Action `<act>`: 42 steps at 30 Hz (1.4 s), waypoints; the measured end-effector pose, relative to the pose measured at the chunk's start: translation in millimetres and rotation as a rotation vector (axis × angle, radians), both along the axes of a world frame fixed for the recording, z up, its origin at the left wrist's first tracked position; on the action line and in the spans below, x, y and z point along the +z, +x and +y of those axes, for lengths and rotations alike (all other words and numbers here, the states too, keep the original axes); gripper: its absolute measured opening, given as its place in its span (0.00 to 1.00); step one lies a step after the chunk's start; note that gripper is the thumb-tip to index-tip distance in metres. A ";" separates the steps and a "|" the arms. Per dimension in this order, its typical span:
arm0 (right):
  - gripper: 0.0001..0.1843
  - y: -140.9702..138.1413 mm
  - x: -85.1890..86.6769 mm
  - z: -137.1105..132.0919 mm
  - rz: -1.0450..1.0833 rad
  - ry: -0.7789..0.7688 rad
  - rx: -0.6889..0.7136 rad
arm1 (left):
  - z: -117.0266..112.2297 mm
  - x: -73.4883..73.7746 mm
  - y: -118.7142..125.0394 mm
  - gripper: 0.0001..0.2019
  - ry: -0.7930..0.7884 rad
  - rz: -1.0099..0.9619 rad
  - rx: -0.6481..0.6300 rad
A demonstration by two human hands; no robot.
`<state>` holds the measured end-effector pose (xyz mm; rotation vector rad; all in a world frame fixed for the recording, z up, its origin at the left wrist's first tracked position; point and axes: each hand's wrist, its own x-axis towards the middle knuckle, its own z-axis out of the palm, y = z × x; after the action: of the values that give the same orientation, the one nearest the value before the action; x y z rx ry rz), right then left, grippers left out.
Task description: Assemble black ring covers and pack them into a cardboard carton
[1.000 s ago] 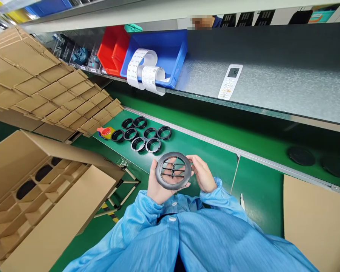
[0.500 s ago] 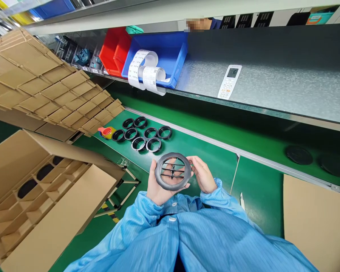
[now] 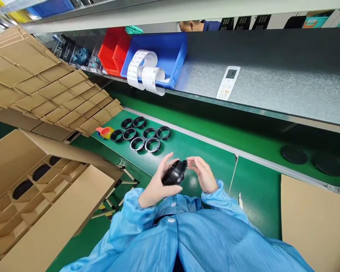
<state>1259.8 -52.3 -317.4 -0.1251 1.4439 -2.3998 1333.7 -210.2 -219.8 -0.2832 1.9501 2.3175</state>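
Observation:
A round black air vent (image 3: 175, 173) is turned side-on above the green bench, so its slatted face is mostly out of sight. My left hand (image 3: 157, 184) grips it from the left, thumb below and fingers over the top. Close to the vent's right edge is my right hand (image 3: 203, 174), fingers stretched out and slightly curved; whether the fingertips touch the vent I cannot tell. Beyond the hands, several black rings (image 3: 152, 145) lie grouped on the bench, beside a red and yellow object (image 3: 104, 131).
An open carton (image 3: 95, 192) with cardboard dividers and some black round parts stands at left. Stacked dividers (image 3: 59, 87) rise behind it. A shelf above carries a blue bin (image 3: 175, 71), label rolls (image 3: 154, 74) and a remote (image 3: 228, 82). A knife-like tool (image 3: 240, 201) and cardboard (image 3: 314, 223) lie right.
The vent has rotated in my left hand from facing me to side-on. My right hand's fingers have opened out a little near its edge.

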 end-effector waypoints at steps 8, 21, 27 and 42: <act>0.19 2.6 6.0 15.2 0.229 0.041 0.075 | -0.3 4.4 9.2 0.45 -0.717 0.354 -0.015; 0.08 -2.8 43.2 23.6 0.740 0.468 0.102 | -1.7 4.5 8.5 0.52 -0.969 0.373 -0.189; 0.05 -15.9 77.8 6.8 1.232 1.077 0.433 | -0.6 5.6 3.6 0.53 -1.411 0.479 -0.410; 0.12 -0.8 12.8 -4.9 1.446 0.798 0.325 | 0.6 -2.5 16.3 0.51 -1.560 0.430 -0.424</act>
<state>1259.0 -57.2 -304.7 -1.9275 2.4374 -1.0914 1350.1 -209.5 -222.3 0.5341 3.1069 0.2367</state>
